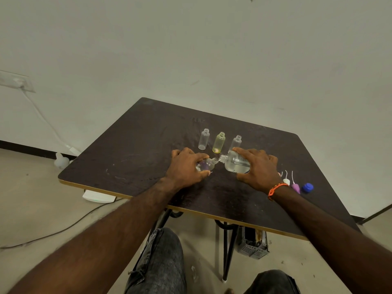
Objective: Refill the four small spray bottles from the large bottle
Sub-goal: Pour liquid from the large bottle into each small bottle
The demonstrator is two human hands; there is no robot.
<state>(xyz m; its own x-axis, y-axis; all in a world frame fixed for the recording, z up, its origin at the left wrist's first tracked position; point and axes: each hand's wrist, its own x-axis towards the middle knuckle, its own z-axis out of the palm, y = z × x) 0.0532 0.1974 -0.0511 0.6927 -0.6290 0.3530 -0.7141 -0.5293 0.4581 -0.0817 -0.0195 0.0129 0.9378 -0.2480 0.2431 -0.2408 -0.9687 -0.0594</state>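
My left hand (186, 166) grips a small purple-tinted spray bottle (206, 164), tilted with its open neck pointing right. My right hand (257, 168) grips the large clear bottle (235, 163), tipped on its side so that its mouth meets the small bottle's neck. Liquid fills the large bottle's lower part. Behind the hands three small uncapped bottles stand upright on the dark table (148, 132): a clear bottle (204, 139), a yellow-green bottle (219, 142) and another clear bottle (235, 142), partly hidden by my right hand.
Spray tops with dip tubes lie right of my right wrist: a white top (286, 181) and a purple top (296, 187). A blue cap (308, 187) lies beside them. A grey basket (252, 245) stands under the table. Cables and a white box (98, 196) lie on the floor at left.
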